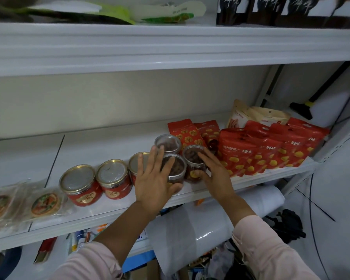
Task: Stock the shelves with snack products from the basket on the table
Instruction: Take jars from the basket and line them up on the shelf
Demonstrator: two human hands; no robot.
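On the middle shelf [109,142], far left, lie flat clear packets [46,204] of round cakes. Next come three red tins [79,184] with gold-rimmed sealed lids, so their contents cannot be seen; the third is half hidden behind the left hand [154,178]. That hand is spread, with straight fingers laid against the left side of the near-left jar [175,168] and the thumb along its near base, pressing rather than clasping.

The jar stands upright, clear-walled and filled with dark brown pieces. It touches the far jar [168,143] behind it and the near-right jar [194,160] beside it, which hold the same contents. The right hand [214,170] rests flat-fingered on the right side of the near-right jar, thumb on its near face.

The two near jars therefore sit between the hands, each hand outside its own jar, which probably suits squeezing them together or sliding them back.

Further right, red pouches [240,152] stand in rows, with a beige pouch [251,116] behind. The basket is out of view.
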